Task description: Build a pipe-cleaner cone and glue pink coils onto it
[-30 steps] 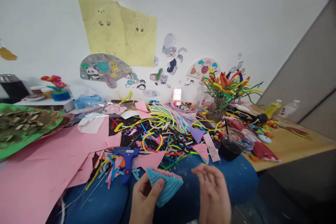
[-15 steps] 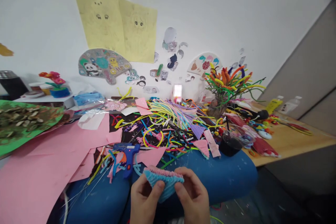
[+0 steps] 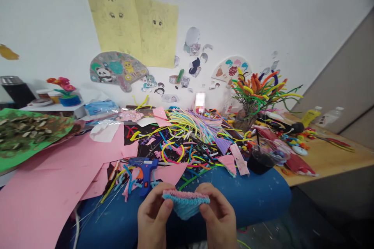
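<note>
Between my hands is a small fuzzy craft piece (image 3: 187,207), blue on the near side with a pink layer along its far edge; it looks made of pipe cleaners laid in rows. My left hand (image 3: 156,212) pinches its left end between thumb and fingers. At the right end, my right hand (image 3: 217,214) grips it the same way. Just beyond my left hand lies a blue hot glue gun (image 3: 147,173) with a small red light lit. A pink triangular piece (image 3: 228,163) and a pink strip (image 3: 240,159) lie past my right hand.
Loose pipe cleaners (image 3: 195,124) cover the table's middle. Pink paper (image 3: 58,175) spreads at the left, beside a green sheet (image 3: 17,151). A cup of dark liquid (image 3: 260,159) stands at the right, near a vase of pipe-cleaner stems (image 3: 245,116). Blue padding (image 3: 263,198) lines the front edge.
My hands have moved a little apart, and my left thumb has slid from the middle of the blue face to its left end. The piece now lies more level.
</note>
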### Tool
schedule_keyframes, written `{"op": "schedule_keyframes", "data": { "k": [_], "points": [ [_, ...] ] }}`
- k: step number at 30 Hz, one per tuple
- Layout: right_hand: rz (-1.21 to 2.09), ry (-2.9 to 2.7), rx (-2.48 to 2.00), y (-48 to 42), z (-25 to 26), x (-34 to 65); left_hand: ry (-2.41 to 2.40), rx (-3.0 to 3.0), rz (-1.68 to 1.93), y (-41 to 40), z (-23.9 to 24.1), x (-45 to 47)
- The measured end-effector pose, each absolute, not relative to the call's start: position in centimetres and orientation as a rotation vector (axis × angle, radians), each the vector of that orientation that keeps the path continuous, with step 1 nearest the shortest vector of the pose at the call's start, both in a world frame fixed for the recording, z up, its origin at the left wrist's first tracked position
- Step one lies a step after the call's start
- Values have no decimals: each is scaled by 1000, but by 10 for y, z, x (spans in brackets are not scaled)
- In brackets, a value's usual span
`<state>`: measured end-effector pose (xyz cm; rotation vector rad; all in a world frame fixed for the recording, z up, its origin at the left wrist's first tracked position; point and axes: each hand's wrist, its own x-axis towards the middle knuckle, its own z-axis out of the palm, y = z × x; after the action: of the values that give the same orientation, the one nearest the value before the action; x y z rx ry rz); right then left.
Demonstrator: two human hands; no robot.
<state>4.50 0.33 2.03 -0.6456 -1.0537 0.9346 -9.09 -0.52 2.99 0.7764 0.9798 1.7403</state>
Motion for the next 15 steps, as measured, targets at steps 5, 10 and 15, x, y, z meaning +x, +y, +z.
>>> {"op": "schedule_keyframes", "data": {
  "k": [5, 10, 15],
  "points": [
    [986, -1082, -608, 5, 22, 45, 996, 670, 1761, -9, 38, -84],
    [1010, -1177, -598, 5, 29, 46, 941, 564, 1803, -13, 48, -78],
    [899, -1233, -548, 6, 31, 44, 911, 487, 1747, -12, 50, -77]
  ]
}}
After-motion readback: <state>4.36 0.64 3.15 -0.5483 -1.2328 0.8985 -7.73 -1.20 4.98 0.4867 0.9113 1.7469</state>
